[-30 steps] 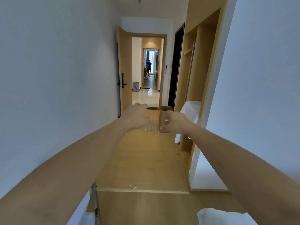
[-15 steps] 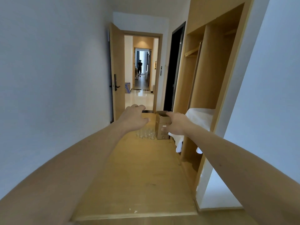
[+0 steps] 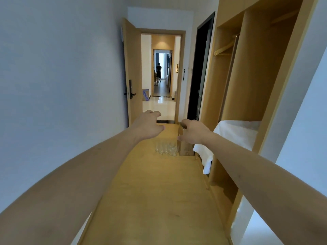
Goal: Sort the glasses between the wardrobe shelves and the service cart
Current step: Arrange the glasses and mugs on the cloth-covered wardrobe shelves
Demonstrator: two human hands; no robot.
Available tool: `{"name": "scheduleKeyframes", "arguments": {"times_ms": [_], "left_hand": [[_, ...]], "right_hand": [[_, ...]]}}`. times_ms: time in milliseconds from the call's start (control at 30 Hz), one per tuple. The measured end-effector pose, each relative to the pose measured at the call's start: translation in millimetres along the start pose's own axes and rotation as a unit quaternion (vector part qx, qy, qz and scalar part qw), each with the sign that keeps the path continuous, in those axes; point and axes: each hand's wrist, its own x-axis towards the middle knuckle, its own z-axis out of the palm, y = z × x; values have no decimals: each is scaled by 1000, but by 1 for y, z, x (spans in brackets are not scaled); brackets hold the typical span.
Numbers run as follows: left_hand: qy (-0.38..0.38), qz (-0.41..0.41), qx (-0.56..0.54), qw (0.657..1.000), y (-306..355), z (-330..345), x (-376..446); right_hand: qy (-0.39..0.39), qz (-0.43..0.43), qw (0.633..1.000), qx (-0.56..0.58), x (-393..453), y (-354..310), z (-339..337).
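Observation:
Several clear glasses stand in a cluster on the wooden floor, touching a small cardboard box to their right. Both my arms are stretched forward above them. My left hand hovers over the glasses with loosely curled fingers and holds nothing. In front of the box's upper part, my right hand is also loosely curled and empty. The wardrobe is open on the right, with a white cloth draped over a low shelf. No service cart is in view.
A white wall runs along the left. Ahead, an open wooden door leads into a tiled hallway where a person stands far off. A dark doorway lies left of the wardrobe. Hangers hang inside.
The view has moved closer to the wardrobe and tilted up. The glasses, earlier partly hidden by my hands, now show below them. Both hands stay outstretched and empty.

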Motion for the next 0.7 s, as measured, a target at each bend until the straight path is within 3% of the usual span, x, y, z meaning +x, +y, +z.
{"name": "scheduleKeyframes", "arguments": {"times_ms": [400, 700], "left_hand": [[9, 7, 38, 999, 15, 42, 216], [-13, 11, 52, 998, -5, 83, 331]], "right_hand": [[11, 2, 1000, -7, 200, 88, -43], [5, 17, 1000, 11, 309, 140, -32]]}}
